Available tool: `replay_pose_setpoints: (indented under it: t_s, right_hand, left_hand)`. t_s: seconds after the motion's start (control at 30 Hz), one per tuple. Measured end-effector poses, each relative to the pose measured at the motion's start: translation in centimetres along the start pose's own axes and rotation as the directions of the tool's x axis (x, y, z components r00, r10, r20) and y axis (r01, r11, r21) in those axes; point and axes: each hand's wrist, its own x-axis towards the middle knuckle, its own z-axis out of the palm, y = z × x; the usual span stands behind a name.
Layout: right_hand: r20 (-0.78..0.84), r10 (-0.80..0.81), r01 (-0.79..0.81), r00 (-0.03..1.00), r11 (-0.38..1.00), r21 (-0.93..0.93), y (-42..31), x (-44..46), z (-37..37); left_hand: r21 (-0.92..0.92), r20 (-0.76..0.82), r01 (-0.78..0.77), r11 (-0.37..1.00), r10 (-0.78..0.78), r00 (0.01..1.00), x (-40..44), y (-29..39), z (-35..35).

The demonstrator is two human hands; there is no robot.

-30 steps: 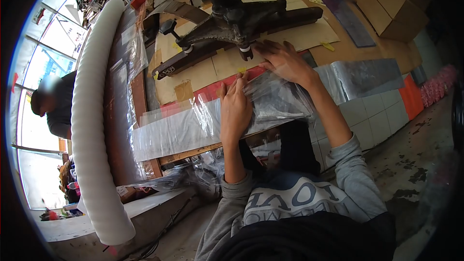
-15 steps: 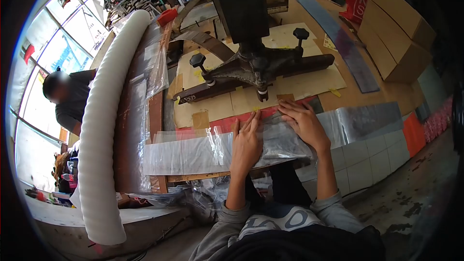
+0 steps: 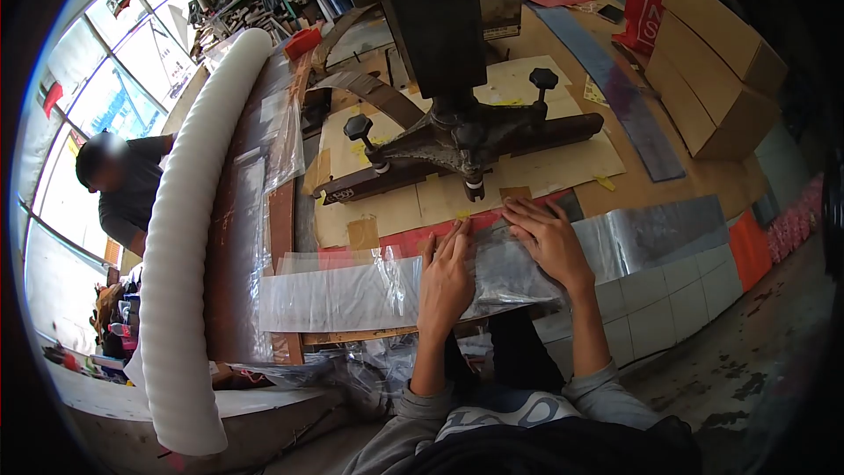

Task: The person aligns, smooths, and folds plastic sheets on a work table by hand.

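Clear plastic film (image 3: 338, 299) lies in a long strip along the table's near edge, over a red strip (image 3: 413, 236). My left hand (image 3: 447, 280) rests on the film with its fingers stretched forward, fingertips at the red strip. My right hand (image 3: 549, 242) lies to its right, palm down, fingers spread, its fingertips near a brown tape patch. Just beyond both hands stands a dark metal machine foot (image 3: 457, 145) with black knobs, on a pale board (image 3: 396, 202). Neither hand visibly grips anything.
A long white foam roll (image 3: 180, 246) runs along the left side. Behind it a person (image 3: 127, 180) in dark clothes leans over. Cardboard boxes (image 3: 703, 79), a red bag (image 3: 644, 4) and a bluish strip (image 3: 624, 105) are at the right back. Scraps are piled at the back left.
The view has tilted up, showing more of the machine. My right hand has come down from beside the machine foot onto the film, nearer my left hand, which stays on the film.
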Motion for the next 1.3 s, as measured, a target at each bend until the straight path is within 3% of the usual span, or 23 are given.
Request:
replay_pose_setpoints:
  t_s: [0.43, 1.3]
  right_hand:
    - [0.066, 0.04, -0.041, 0.997, 0.999, 0.007, -0.24, 0.14, -0.45]
    - [0.041, 0.023, -0.023, 0.999, 1.0, -0.003, -0.08, 0.15, -0.22]
  left_hand:
    - [0.011, 0.014, 0.004, 1.0, -0.004, 1.0, 0.09, 0.13, -0.13]
    - [0.009, 0.015, 0.0, 1.0, 0.0, 1.0, -0.02, -0.3, 0.23]
